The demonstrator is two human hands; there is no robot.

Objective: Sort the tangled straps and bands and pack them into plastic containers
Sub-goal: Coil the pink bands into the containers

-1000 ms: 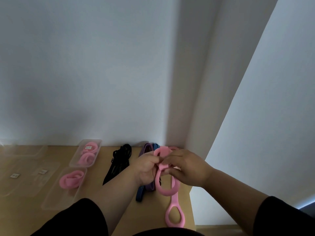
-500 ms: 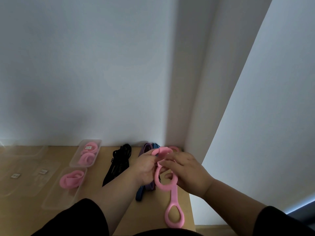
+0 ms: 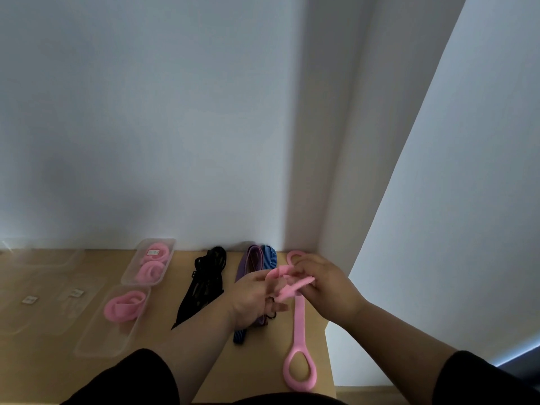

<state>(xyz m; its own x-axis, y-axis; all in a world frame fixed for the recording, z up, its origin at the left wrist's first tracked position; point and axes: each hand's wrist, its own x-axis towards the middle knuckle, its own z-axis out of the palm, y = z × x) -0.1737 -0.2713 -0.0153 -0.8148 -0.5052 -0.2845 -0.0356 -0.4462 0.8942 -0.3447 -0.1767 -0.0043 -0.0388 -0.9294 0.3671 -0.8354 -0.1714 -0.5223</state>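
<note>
Both hands work on a pink rubber band [image 3: 298, 325] with looped ends, above the table's right end. My left hand [image 3: 254, 296] pinches its folded upper part, and my right hand [image 3: 324, 285] grips the same part from the right. The band's lower loop hangs down to the table near the front edge. Another pink loop [image 3: 293, 255] lies behind my right hand. A purple band [image 3: 249, 263] and a blue striped strap [image 3: 270, 257] lie partly under my hands. A black strap bundle [image 3: 204, 283] lies to the left.
Two clear plastic containers hold rolled pink bands: one at the back [image 3: 150, 261], one nearer [image 3: 117, 320]. More clear containers and lids [image 3: 43, 299] sit at the far left. The wooden table [image 3: 257, 372] ends at the right by a white wall corner.
The band's upper loop has been folded flat between my hands, so the open ring seen earlier has gone. My hands moved slightly apart and the lower loop hangs straighter.
</note>
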